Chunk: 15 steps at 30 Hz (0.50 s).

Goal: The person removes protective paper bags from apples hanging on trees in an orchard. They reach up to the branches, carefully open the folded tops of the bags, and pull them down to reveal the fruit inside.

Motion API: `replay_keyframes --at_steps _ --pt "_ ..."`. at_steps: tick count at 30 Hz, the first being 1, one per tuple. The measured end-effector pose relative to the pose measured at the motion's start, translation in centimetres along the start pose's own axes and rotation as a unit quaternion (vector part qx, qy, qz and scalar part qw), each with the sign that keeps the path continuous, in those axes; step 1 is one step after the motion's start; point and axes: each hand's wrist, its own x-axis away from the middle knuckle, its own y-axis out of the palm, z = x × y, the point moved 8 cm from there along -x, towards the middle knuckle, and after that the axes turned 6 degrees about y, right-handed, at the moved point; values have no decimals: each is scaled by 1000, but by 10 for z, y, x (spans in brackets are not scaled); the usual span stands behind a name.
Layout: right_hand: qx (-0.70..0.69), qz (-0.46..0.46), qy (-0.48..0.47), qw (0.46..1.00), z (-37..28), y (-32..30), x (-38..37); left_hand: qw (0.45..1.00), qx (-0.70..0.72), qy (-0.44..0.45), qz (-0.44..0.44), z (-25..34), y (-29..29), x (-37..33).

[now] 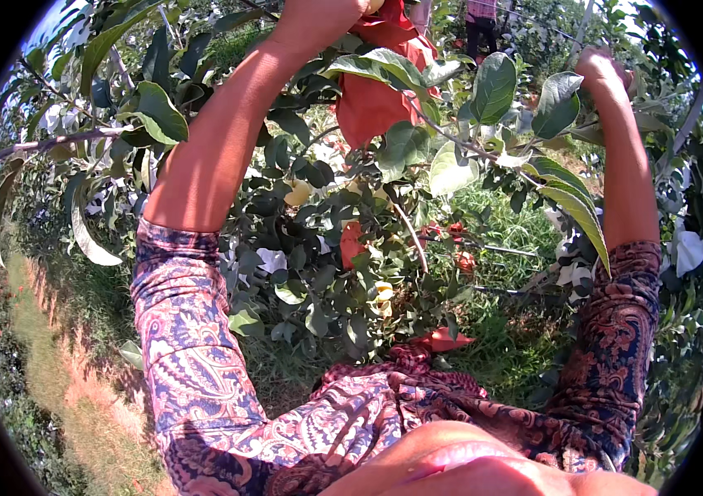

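Pale yellow fruit (375, 5): at the top edge, slightly right of centre of the left half, mostly cut off by the frame. Red wrapping (372, 112) hangs just below and right of it, creased, with leaves crossing its front.

Left hand (318, 23): beside the fruit, at its left; fingers run out of the frame, so cannot tell whether they grip it. Right hand (603, 73): raised on the right among leaves, well apart from the fruit; fingers appear curled, but cannot tell whether anything is held.

A thin leafy branch (477, 150) slants down between the forearms. Below the red wrapping, another pale fruit (298, 193) sits in foliage, with a smaller red piece (352, 245) lower and to its right. White wrapping (688, 250) on the far right, beyond the right forearm.

Both sleeves: paisley-patterned, pushed up to the elbows. Bare soil strip (91, 376) at left; green grass (517, 335) right of centre. Far off, another person (481, 26) in a pink top and dark trousers, partly cut by the top edge.
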Motion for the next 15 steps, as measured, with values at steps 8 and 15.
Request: replay_keyframes --at_steps 8,15 --pt "-384 307 -388 780 -214 -44 55 883 -432 -36 -181 -78 31 53" --pt "-425 68 -424 797 -292 -50 -10 891 -430 -61 -133 -61 10 22"
